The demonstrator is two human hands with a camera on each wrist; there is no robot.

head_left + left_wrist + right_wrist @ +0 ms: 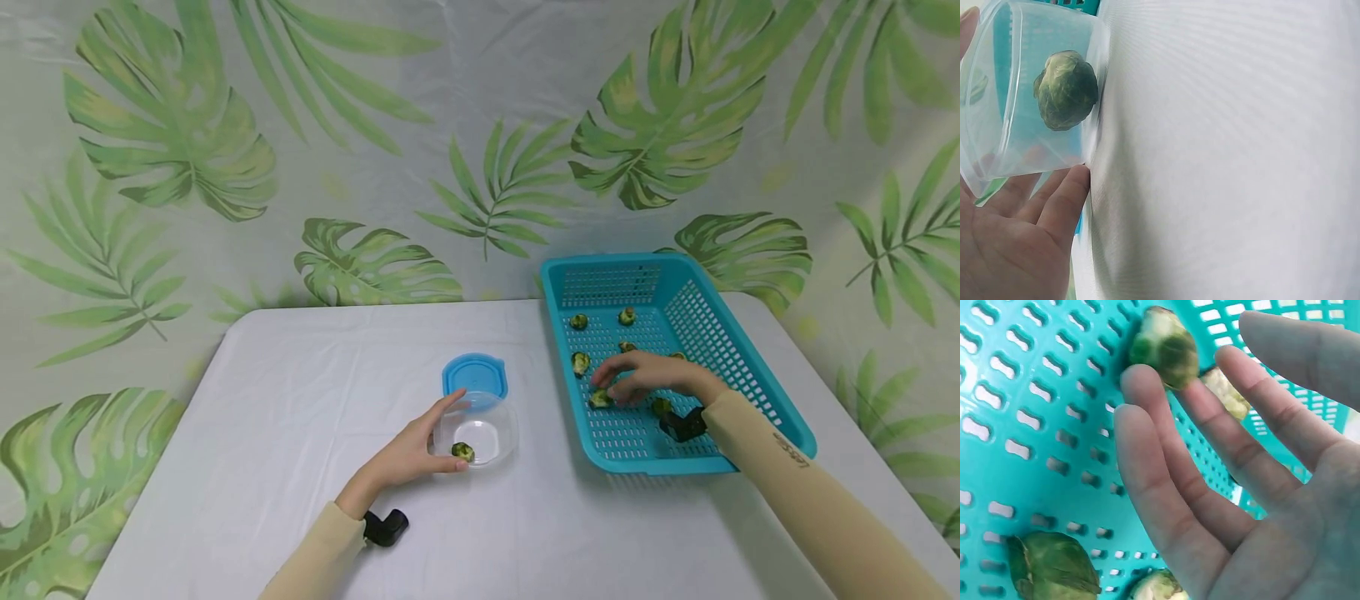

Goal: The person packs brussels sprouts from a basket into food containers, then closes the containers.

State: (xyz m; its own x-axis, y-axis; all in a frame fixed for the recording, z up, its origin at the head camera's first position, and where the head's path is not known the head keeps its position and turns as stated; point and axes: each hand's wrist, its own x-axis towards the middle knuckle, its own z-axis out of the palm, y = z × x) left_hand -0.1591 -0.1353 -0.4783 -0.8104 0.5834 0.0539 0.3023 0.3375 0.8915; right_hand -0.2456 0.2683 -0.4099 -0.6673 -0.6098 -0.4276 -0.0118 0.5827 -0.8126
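My left hand [405, 452] holds a clear plastic container [512, 433] on the table, thumb at its near side and fingers around the left and far side. Inside the container lies one Brussels sprout [1066, 92]. Over the turquoise basket [752, 367], my right hand [651, 374] reaches down with fingers spread and loosely bent, nothing between them. Its fingertips are close to a Brussels sprout [1165, 349] on the basket floor. Several more sprouts are scattered in the basket, one of them a green sprout [1054, 569] low in the right wrist view.
A blue lid [475, 372] lies just behind the container. The basket's slotted walls rise around the right hand. A white cloth [322, 375] covers the table, and a leaf-print curtain [495, 167] hangs behind it.
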